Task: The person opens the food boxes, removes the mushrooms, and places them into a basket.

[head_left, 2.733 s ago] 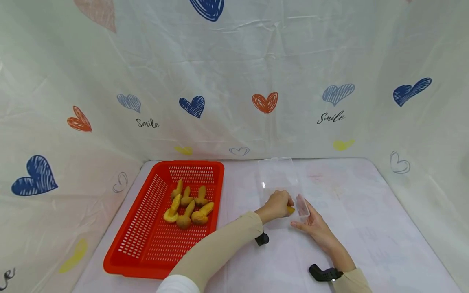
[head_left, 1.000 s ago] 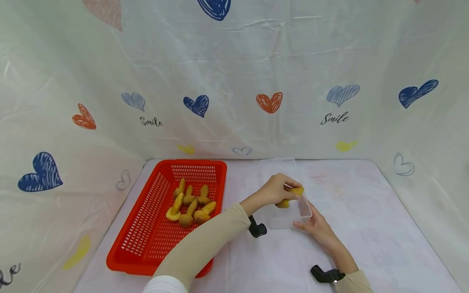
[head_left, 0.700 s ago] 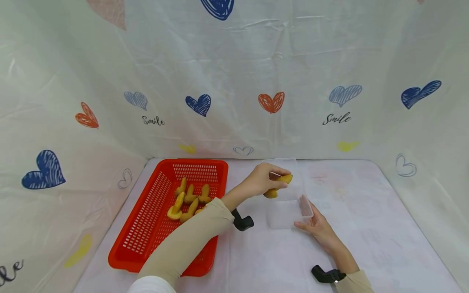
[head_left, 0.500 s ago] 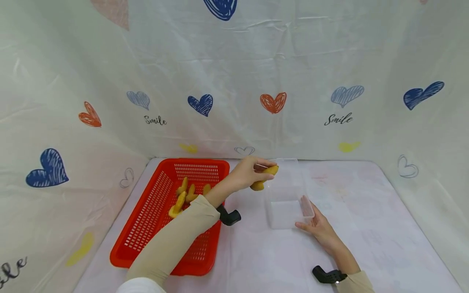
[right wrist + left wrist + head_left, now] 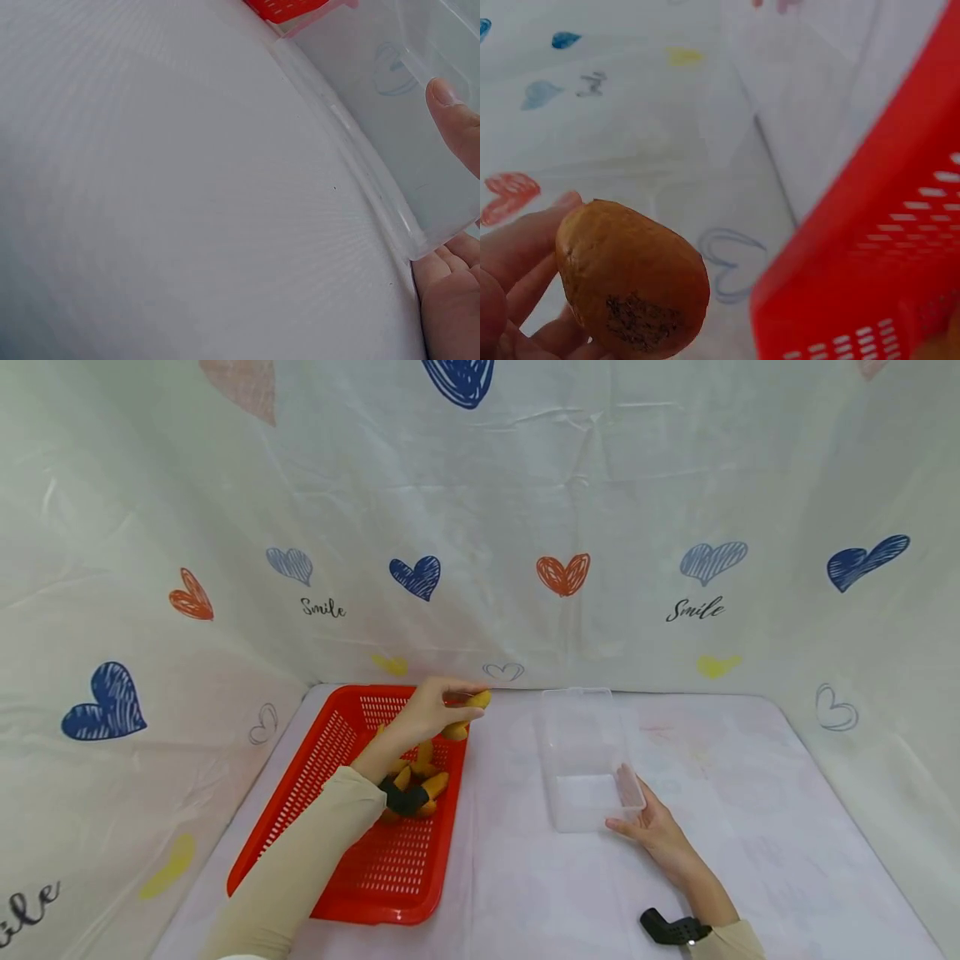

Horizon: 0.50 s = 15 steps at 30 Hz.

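Observation:
My left hand (image 5: 433,708) pinches a yellow-brown mushroom (image 5: 456,732) above the far right rim of the red basket (image 5: 441,868). Up close in the left wrist view, the mushroom's rounded brown cap (image 5: 630,262) carries a dark scribbled patch. Several more mushrooms (image 5: 435,786) lie in the basket, partly hidden by my left arm and the black wrist camera. A clear plastic box (image 5: 566,814) stands on the table, its clear lid (image 5: 577,718) folded back. My right hand (image 5: 660,839) holds the box at its near right corner, thumb in front and fingers along the right wall.
A white cloth covers the table (image 5: 540,893). A pale curtain (image 5: 480,527) with printed hearts hangs behind the table and down both sides. The basket's high perforated wall (image 5: 855,247) shows close by in the left wrist view.
My left hand has lifted the mushroom out of the plastic box and carried it leftward to the basket's far right rim. My right hand has stayed on the box.

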Available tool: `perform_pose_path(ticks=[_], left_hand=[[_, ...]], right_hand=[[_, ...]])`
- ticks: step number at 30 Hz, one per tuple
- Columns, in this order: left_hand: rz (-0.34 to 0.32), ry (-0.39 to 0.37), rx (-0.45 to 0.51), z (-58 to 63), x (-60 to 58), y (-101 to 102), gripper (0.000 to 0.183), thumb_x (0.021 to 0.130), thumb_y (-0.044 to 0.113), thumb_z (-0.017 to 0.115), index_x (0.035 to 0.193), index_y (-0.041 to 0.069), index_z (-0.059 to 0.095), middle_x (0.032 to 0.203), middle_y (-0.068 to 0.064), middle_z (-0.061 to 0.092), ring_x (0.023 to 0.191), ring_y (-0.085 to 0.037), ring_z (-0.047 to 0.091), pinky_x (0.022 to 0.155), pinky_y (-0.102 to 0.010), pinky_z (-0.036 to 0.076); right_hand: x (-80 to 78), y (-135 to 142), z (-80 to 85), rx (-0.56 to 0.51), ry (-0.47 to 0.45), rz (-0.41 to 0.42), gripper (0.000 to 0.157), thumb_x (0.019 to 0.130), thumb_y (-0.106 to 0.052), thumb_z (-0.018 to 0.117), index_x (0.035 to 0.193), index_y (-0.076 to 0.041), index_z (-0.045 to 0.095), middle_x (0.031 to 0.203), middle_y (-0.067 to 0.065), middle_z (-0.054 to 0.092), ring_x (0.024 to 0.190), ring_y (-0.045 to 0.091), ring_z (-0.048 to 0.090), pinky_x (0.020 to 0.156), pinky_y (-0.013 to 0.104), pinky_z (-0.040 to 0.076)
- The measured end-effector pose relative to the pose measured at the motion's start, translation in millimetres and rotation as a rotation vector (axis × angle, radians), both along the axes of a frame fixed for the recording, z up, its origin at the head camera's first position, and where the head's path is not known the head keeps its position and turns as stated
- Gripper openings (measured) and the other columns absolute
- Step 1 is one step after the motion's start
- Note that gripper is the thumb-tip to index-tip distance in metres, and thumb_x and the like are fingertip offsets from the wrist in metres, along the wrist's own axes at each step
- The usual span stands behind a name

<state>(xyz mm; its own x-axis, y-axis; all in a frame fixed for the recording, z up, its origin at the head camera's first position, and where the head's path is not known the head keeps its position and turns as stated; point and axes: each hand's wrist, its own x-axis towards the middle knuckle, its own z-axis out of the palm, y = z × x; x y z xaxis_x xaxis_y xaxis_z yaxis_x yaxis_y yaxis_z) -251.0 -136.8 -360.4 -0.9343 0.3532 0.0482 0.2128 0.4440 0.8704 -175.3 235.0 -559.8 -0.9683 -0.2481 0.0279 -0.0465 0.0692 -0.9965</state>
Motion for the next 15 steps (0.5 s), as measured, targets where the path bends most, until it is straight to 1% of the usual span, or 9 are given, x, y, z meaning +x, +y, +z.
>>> perform_pose_path(ticks=[3, 6, 10, 12, 15], left_hand=[[0.035, -0.005, -0.043, -13.2, -9.1, -18, 0.040, 0.094, 0.009, 0.071, 0.133, 0.005, 0.064, 0.130, -0.010, 0.064, 0.117, -0.027, 0.058, 0.094, -0.034, 0.054], [0.038, -0.032, -0.051, -25.4, -16.6, -35, 0.041, 0.094, 0.011, 0.070, 0.134, 0.007, 0.064, 0.135, -0.010, 0.061, 0.122, -0.029, 0.055, 0.099, -0.039, 0.051], [0.031, -0.026, -0.081, -39.6, -24.6, -53, 0.039, 0.094, 0.013, 0.071, 0.132, 0.007, 0.065, 0.135, -0.012, 0.061, 0.121, -0.031, 0.056, 0.098, -0.042, 0.051], [0.030, -0.018, -0.110, -45.8, -28.2, -59, 0.039, 0.094, 0.012, 0.071, 0.131, 0.006, 0.066, 0.132, -0.012, 0.063, 0.119, -0.031, 0.058, 0.097, -0.041, 0.052], [0.010, 0.004, -0.152, -55.8, -33.6, -67, 0.039, 0.093, 0.010, 0.071, 0.131, 0.005, 0.066, 0.128, -0.013, 0.065, 0.117, -0.030, 0.060, 0.095, -0.040, 0.053]], right_hand=[[0.1, 0, -0.3, -0.001, 0.000, -0.001, 0.097, 0.089, -0.003, 0.073, 0.161, -0.008, 0.007, 0.164, 0.019, 0.013, 0.144, 0.038, 0.022, 0.100, 0.009, 0.034], [0.6, -1, 0.3, 0.000, -0.008, -0.001, 0.097, 0.089, -0.003, 0.073, 0.161, -0.008, 0.008, 0.164, 0.020, 0.011, 0.145, 0.040, 0.019, 0.100, 0.008, 0.034], [1.5, -1, 1.8, -0.018, -0.014, 0.012, 0.096, 0.090, -0.003, 0.072, 0.161, -0.009, 0.006, 0.165, 0.020, 0.006, 0.147, 0.041, 0.014, 0.100, 0.006, 0.032], [1.8, -1, 2.5, -0.027, -0.014, 0.015, 0.096, 0.090, -0.003, 0.072, 0.161, -0.008, 0.006, 0.164, 0.020, 0.006, 0.146, 0.042, 0.015, 0.100, 0.007, 0.033], [2.2, -1, 3.3, -0.031, -0.013, 0.013, 0.096, 0.090, -0.002, 0.072, 0.161, -0.008, 0.006, 0.164, 0.021, 0.007, 0.146, 0.042, 0.015, 0.100, 0.007, 0.033]])
